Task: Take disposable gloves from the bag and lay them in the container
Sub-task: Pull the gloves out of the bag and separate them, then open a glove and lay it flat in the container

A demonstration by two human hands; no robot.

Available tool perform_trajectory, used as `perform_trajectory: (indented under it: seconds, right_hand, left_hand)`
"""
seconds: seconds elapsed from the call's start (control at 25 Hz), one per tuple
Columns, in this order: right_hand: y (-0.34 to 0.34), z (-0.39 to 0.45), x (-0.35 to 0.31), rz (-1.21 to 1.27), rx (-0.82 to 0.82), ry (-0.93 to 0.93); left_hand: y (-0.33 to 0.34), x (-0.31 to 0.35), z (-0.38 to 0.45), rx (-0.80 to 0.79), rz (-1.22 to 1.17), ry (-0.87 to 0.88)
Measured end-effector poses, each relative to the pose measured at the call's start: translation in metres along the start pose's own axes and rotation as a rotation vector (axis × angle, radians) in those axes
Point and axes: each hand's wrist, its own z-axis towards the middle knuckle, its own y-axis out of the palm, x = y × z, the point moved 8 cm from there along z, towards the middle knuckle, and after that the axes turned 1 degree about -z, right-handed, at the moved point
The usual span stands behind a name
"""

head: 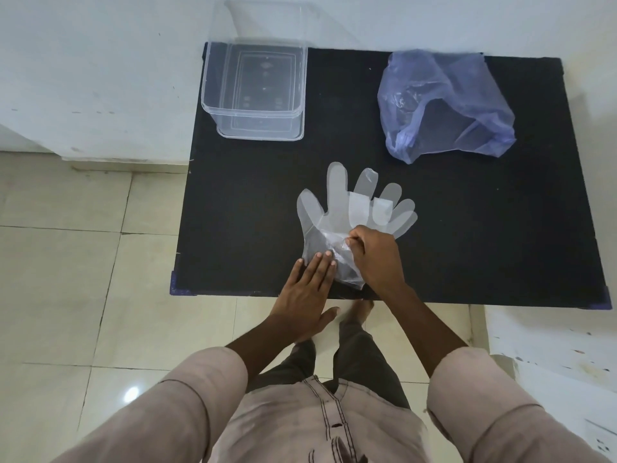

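Observation:
Thin clear disposable gloves [337, 212] lie overlapped on the black table [467, 228], fingers pointing away from me. My left hand [309, 289] lies flat with fingers together, pressing down the cuff end near the table's front edge. My right hand [375, 255] pinches a crumpled fold of the glove plastic at the palm area. A translucent blue plastic bag [447, 105] sits slumped at the back right of the table, with crinkled clear plastic visible inside. A clear rectangular container [255, 91] stands open at the back left corner, with nothing in it.
The container's clear lid [267, 21] leans against the white wall behind it. The table's front edge runs just under my hands. Beige floor tiles [66, 279] lie to the left, and a white ledge [551, 345] stands at the right.

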Motion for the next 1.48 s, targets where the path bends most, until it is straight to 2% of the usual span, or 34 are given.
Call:
perform_trajectory:
  seconds: [0.48, 0.92, 1.04, 1.2, 1.28, 1.32, 1.48]
  right_hand:
    - [-0.088, 0.053, -0.024, -0.116, 0.094, -0.146]
    - [-0.203, 0.084, -0.037, -0.288, 0.285, -0.109]
    - [-0.224, 0.082, -0.044, -0.325, 0.318, -0.141]
    - [-0.234, 0.075, -0.055, -0.374, 0.317, -0.204]
    - [-0.237, 0.072, -0.059, -0.409, 0.291, -0.234]
    - [-0.238, 0.071, -0.061, -0.425, 0.280, -0.255]
    - [-0.250, 0.065, -0.076, -0.430, 0.232, -0.359]
  left_hand:
    - [-0.034, 0.006, 0.009, -0.155, 0.057, 0.025]
    - [-0.054, 0.010, 0.018, -0.203, 0.052, 0.044]
    - [-0.053, 0.011, 0.017, -0.259, 0.062, 0.035]
    - [-0.078, 0.012, 0.025, -0.345, -0.092, -0.033]
    - [-0.123, 0.015, 0.036, -0.258, -0.139, -0.034]
    - [-0.155, 0.017, 0.040, -0.141, -0.171, -0.059]
    - [-0.287, 0.024, 0.038, 0.543, -0.490, -0.128]
